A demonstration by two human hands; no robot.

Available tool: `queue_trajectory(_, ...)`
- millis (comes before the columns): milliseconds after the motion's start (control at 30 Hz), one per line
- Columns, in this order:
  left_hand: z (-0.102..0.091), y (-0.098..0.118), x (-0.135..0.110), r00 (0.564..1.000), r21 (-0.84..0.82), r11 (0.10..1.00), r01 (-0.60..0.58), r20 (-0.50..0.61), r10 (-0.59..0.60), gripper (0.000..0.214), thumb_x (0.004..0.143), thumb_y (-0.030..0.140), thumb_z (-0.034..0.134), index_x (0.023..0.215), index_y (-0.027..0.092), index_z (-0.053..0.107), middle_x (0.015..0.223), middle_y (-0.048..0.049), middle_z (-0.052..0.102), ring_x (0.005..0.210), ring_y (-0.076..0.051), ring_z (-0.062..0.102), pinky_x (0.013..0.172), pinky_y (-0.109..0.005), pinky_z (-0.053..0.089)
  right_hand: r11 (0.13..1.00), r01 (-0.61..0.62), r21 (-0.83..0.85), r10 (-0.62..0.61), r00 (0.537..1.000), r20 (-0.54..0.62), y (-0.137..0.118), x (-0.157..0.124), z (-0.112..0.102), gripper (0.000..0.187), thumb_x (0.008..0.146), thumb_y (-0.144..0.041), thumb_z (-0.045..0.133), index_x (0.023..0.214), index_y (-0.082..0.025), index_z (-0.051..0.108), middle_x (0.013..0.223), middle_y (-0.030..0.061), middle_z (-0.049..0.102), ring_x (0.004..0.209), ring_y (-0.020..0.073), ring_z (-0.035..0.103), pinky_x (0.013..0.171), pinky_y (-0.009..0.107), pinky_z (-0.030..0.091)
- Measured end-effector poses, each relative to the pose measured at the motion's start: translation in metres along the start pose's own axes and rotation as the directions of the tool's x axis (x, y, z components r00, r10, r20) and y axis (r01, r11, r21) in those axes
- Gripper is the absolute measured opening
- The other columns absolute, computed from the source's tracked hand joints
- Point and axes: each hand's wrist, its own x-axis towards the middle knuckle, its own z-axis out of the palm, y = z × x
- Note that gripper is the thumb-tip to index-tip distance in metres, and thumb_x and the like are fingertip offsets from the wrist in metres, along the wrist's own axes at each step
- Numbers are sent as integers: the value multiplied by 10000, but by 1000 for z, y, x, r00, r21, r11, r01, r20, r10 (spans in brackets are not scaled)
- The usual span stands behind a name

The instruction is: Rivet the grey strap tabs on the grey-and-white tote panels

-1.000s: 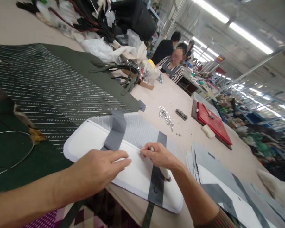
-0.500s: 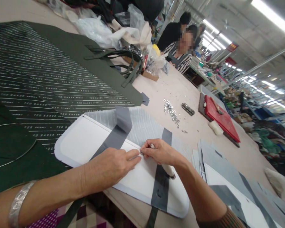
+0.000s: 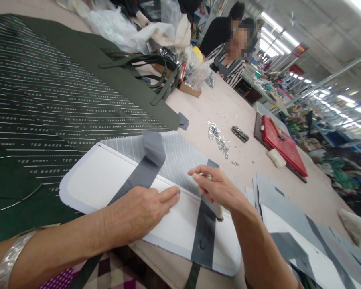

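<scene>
A white panel [image 3: 87, 172] with a pale, light-striped sheet along its far side and dark grey straps across it lies before me. My left hand [image 3: 147, 206] rests on the panel, fingers together, with a small metal piece [image 3: 179, 192] at the fingertips. To its right and slightly above the panel, my right hand [image 3: 213, 184] is closed around a white stick-like tool [image 3: 219, 212]. One end of the tool sticks out below the palm; its exact kind is unclear. A slot shows in the right strap [image 3: 203, 241].
Dark green printed fabric [image 3: 78, 104] with straps [image 3: 165, 76] covers the left side. Beyond the panel lie small metal pieces [image 3: 216, 136], a dark metal strip [image 3: 240, 134] and a red board [image 3: 279, 140] bearing a hammer [image 3: 278, 129]. Stacked grey panels [image 3: 276, 192] lie right. Two people are behind.
My right hand has lifted away from the left fingertips, up and to the right, still with the white tool. My left hand stays on the panel. The view has shifted slightly.
</scene>
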Motion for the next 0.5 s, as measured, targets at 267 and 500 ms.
queue_trajectory(267, -12, 2, 9, 997, 6, 1000, 28, 67, -29, 415, 893, 112, 534, 1295, 211, 555, 1375, -19, 590, 769, -162, 694, 545, -319, 530, 473, 704, 529, -46, 620, -783, 7, -34, 17, 99, 905, -330, 613, 874, -238, 593, 461, -141, 203, 367, 66, 155, 399, 176, 287)
queue_trajectory(500, -10, 3, 7, 999, 16, 1000, 23, 23, -24, 379, 943, 136, 471, 1309, 202, 542, 1366, -29, 600, 767, -166, 694, 562, -325, 532, 331, 680, 654, 130, 654, -745, 49, 1, 26, 95, 871, -242, 593, 794, -214, 543, 438, -143, 237, 365, 65, 143, 413, 165, 260)
